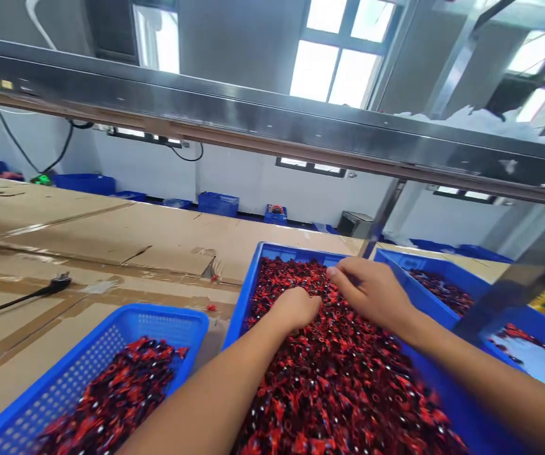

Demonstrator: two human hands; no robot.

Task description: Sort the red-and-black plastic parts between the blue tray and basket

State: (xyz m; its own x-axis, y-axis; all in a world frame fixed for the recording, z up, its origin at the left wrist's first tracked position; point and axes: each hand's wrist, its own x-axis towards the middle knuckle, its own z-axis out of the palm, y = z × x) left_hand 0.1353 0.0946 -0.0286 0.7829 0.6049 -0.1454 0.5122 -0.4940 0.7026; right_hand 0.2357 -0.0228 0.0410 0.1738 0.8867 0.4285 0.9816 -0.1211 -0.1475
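Note:
Small red and black plastic pieces fill a deep blue tray in front of me. My left hand is over the middle of this tray, low against the pieces. Its fingers are curled closed and mostly hidden behind the back of the hand, so anything in them does not show. My right hand is at the tray's far right, with its thumb and fingers drawn together in a pinch above the pieces. Whatever lies between those fingertips is too small to make out.
A blue perforated basket with similar pieces stands at left. More blue bins are at right, beside a metal post. A metal shelf beam crosses above. A black plug lies on the cardboard-covered table.

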